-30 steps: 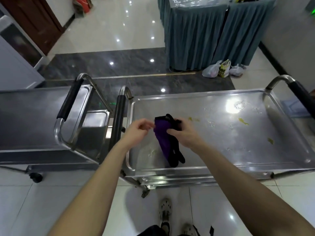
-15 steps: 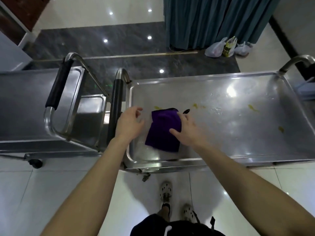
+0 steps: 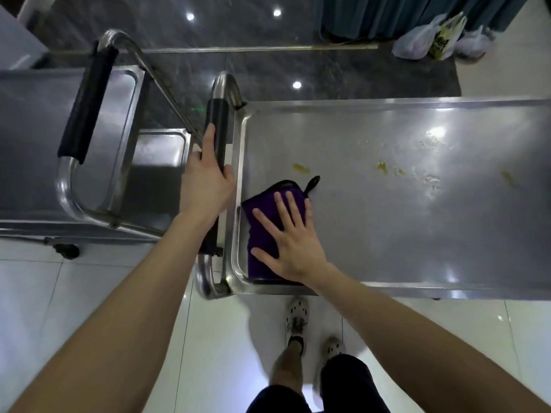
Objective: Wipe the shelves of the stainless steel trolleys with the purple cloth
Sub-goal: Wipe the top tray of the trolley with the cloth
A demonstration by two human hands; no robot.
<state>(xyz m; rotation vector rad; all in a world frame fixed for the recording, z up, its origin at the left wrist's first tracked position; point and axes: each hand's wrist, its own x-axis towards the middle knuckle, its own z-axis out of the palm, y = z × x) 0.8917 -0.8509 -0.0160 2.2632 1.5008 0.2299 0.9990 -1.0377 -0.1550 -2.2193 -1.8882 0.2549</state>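
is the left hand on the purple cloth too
No, the left hand grips the black trolley handle, while only the right hand presses flat on the purple cloth.

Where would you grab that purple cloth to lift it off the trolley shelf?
Probably the black loop at its far corner, pinched from the far right: it sticks out clear of the right hand pressing the purple cloth flat, while the shelf rim crowds its left edge.

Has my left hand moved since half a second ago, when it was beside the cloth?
Yes. The left hand has gone leftward, off the top shelf and away from the purple cloth, onto the trolley's black handle, which it now holds.
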